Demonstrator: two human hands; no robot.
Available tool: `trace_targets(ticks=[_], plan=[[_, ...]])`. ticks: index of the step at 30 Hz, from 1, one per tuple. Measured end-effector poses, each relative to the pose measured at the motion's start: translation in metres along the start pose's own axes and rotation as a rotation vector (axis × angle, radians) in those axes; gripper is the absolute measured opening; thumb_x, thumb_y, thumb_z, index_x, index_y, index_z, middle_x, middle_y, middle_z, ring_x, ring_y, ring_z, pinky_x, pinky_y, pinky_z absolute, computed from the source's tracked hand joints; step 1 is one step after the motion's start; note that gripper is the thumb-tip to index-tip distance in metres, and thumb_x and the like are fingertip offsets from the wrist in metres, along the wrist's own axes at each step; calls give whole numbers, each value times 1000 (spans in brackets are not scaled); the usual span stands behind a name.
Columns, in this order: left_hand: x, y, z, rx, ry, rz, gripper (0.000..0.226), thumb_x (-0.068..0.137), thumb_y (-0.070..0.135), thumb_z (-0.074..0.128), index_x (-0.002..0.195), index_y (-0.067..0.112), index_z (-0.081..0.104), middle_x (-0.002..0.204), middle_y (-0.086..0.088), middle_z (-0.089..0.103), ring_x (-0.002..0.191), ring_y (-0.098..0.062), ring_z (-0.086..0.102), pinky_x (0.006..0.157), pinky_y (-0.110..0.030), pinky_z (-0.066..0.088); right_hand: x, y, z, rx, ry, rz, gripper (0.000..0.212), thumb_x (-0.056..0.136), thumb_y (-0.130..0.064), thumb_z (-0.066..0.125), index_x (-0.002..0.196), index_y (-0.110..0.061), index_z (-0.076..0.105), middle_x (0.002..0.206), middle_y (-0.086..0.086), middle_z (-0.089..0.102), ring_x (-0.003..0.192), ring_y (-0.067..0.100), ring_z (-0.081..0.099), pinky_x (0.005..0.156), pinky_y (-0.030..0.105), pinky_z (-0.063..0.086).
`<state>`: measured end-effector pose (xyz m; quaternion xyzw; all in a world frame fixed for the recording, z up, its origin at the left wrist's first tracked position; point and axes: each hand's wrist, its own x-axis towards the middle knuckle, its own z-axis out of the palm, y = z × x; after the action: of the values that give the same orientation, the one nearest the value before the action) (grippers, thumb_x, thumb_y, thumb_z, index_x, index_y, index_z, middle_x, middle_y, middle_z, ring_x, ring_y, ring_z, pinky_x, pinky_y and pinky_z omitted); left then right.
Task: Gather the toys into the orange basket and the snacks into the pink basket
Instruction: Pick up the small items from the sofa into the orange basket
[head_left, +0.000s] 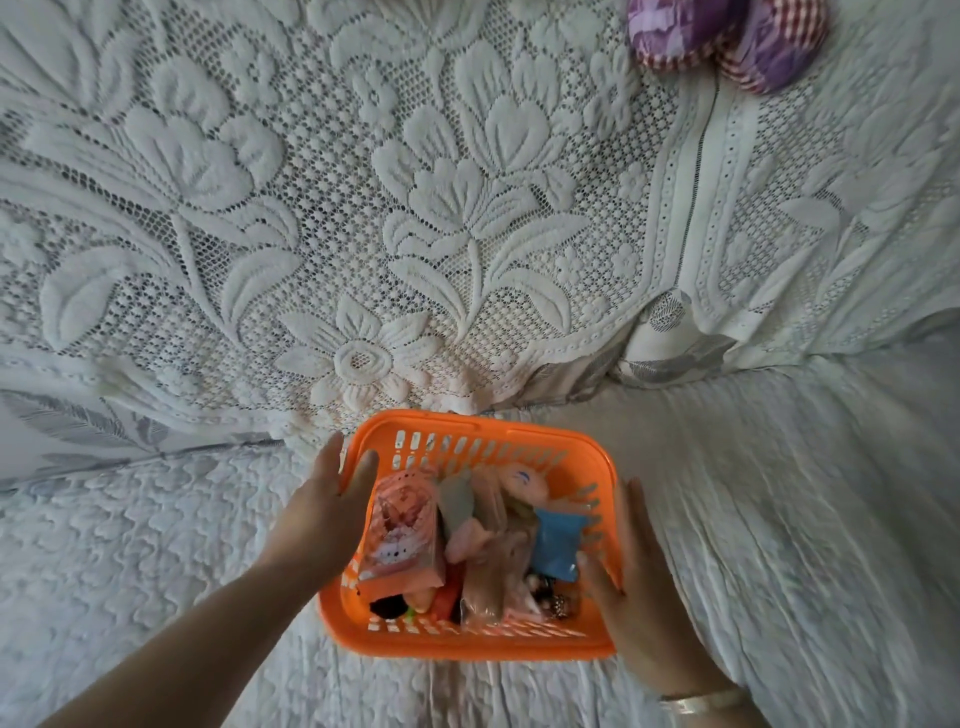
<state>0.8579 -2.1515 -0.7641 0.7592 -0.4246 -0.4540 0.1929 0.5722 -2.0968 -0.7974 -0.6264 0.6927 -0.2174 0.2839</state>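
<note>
The left hand (324, 512) grips the left rim of the orange basket (467, 642), fingers curled over the edge. The basket sits on the bed (779, 519), packed with toys (405, 530). The right hand (631, 577) clasps the right rim. The toy step looks finished; next probably means moving the basket aside. No pink basket shows.

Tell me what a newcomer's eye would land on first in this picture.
The orange basket low in the middle stands out, packed with toys, among them a pink box and a blue packet. The left hand and right hand hold its two sides. Behind it hangs a white lace cloth with big flowers.
</note>
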Motion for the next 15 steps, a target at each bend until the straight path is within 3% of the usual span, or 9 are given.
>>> trace_targets(ticks=[2,4,6,8,10,12,15], plan=[[-8,-2,-2,-99,-57,46,65,99,54,36,157,43,9,158,1,37,138,-31,46,113,-50,36,0,-1,1,155,-52,44,76,97,-24,46,136,-58,-10,158,-15,-1,136,-15,9,116,22,19],[-20,-6,-1,-192,-93,143,65,102,43,39,156,47,4,149,21,27,135,-15,41,113,-37,32,1,-3,-1,243,-93,85,73,97,-17,45,142,-47,-3,156,-18,4,132,-22,13,111,11,20],[-27,-14,1,-287,-107,193,65,102,35,43,155,48,6,145,25,25,133,-6,36,107,-28,34,2,0,-1,323,-118,124,72,97,-19,47,147,-43,1,156,-15,17,136,-8,26,113,20,26],[-28,-21,2,-368,-111,191,69,97,41,48,154,51,11,158,21,22,143,-12,33,114,-39,37,2,2,0,387,-125,157,72,97,-20,48,147,-45,2,153,-14,28,134,-2,35,113,32,31],[-26,-27,2,-421,-106,169,69,94,43,50,153,51,15,163,15,24,147,-16,33,116,-50,37,2,2,1,418,-112,172,72,96,-19,49,147,-46,5,149,-18,32,131,-3,38,112,36,34],[-22,-28,4,-459,-98,160,64,100,33,50,154,47,19,161,14,32,143,-16,40,113,-50,41,3,0,2,441,-91,172,72,96,-17,50,147,-45,8,148,-18,34,131,-3,39,110,35,35],[-19,-25,5,-470,-80,139,61,103,22,50,154,44,24,143,18,51,126,-11,56,106,-48,48,6,-2,2,484,-66,193,71,96,-13,51,147,-41,11,143,-18,38,121,-15,41,103,19,36]])
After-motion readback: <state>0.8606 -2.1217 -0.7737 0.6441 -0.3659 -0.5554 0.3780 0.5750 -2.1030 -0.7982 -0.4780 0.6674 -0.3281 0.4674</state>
